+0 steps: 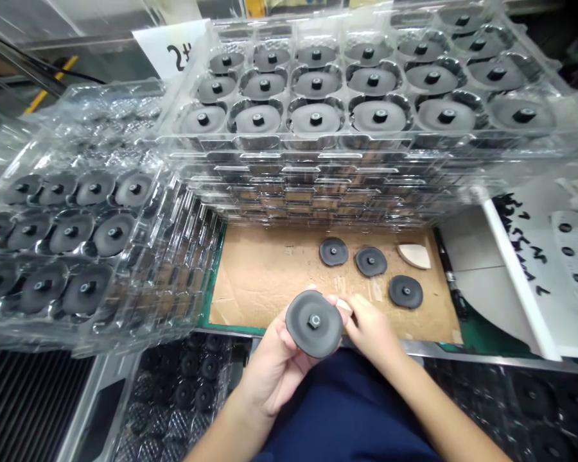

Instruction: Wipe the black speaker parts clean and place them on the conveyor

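Observation:
My left hand (pixel 277 372) grips a round black disc (pixel 298 321) by its edge, its short central stub facing up. At the disc's right edge, my right hand (pixel 368 324) is closed on a small pale beige piece (pixel 343 307); its fingers hide most of that piece, and its tip meets or nearly meets the rim. Beyond the hands, three similar discs lie on brown cardboard: one on the left (pixel 334 252), one in the middle (pixel 371 262) and one nearer me (pixel 405 292). A beige, wedge-shaped piece (pixel 417 256) rests beside them.
Behind the cardboard (pixel 260 276) rises a tall stack of clear plastic trays (pixel 318 154), the top one filled with discs. Another tray stack (pixel 164 256) stands left. A black pen (pixel 455 292) and a white panel edge (pixel 520 276) border the right. A paper sign (pixel 173 48) stands behind.

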